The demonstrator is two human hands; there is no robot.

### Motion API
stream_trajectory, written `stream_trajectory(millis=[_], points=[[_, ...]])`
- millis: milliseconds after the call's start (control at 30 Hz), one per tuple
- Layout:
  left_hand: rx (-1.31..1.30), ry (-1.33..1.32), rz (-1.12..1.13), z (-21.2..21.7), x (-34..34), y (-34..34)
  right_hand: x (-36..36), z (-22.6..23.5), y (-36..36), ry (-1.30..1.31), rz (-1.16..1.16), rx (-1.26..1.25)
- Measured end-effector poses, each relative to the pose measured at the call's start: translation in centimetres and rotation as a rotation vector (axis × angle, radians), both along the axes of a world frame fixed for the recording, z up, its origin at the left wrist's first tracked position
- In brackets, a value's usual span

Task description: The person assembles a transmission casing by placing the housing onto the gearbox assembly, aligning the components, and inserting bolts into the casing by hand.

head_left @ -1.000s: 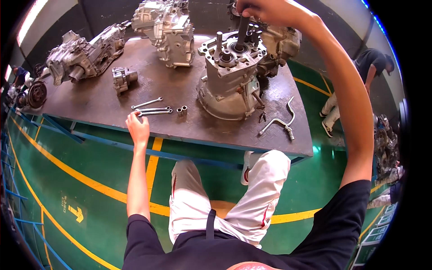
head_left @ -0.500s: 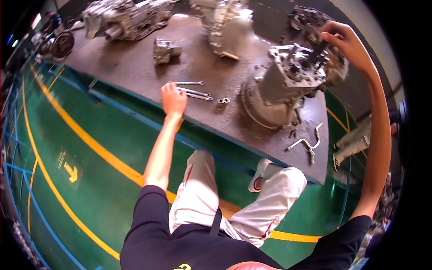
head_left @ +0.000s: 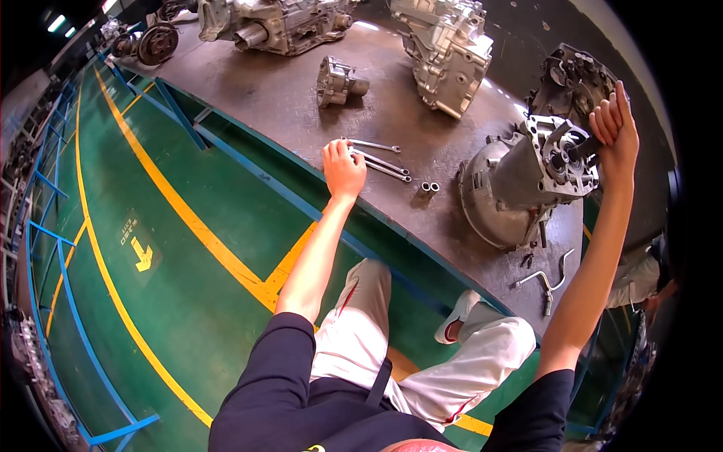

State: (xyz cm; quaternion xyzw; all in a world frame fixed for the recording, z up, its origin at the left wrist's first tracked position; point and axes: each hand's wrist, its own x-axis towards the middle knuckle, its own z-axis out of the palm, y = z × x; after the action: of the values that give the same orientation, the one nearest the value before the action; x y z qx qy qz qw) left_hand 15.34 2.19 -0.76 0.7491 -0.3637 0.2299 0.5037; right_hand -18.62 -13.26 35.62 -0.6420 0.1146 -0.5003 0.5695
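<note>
One rod [head_left: 585, 148] stands in the gearbox [head_left: 520, 173] on the table [head_left: 256, 90], uncovered but not emptied, right hand [head_left: 619, 143] at the rod, left hand [head_left: 344, 169] at the wrenches [head_left: 385, 163], whether either grip is closed unclear.

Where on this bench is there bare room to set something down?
The bench has room left of the small housing, before the long gearbox, and between that housing, the upright casing and the wrenches. Crowded: the right end, with the bell-shaped gearbox, right hand and cranked tool; also around the left hand.
</note>
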Motion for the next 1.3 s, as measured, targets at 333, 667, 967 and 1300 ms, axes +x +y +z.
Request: stream_trajectory(millis=[333, 667, 967, 1300], points=[[0.059, -0.017, -0.011, -0.1, 0.0, -0.8, 5.3, -1.9, 0.3, -0.291, -1.165, -0.235], [-0.100, 0.075, 0.098, 1.7, 11.5, -5.7, 0.7, -0.5, -0.2, 0.036, -0.068, -0.054], [0.017, 0.172, 0.027, 3.3, 16.4, -9.4, 7.3, -2.5, 0.8, -0.075, -1.419, -0.400], [0.195, -0.039, -0.006, 9.3, 13.2, -6.4, -6.4, -10.4, 8.6, 0.283, -1.091, -0.561]])
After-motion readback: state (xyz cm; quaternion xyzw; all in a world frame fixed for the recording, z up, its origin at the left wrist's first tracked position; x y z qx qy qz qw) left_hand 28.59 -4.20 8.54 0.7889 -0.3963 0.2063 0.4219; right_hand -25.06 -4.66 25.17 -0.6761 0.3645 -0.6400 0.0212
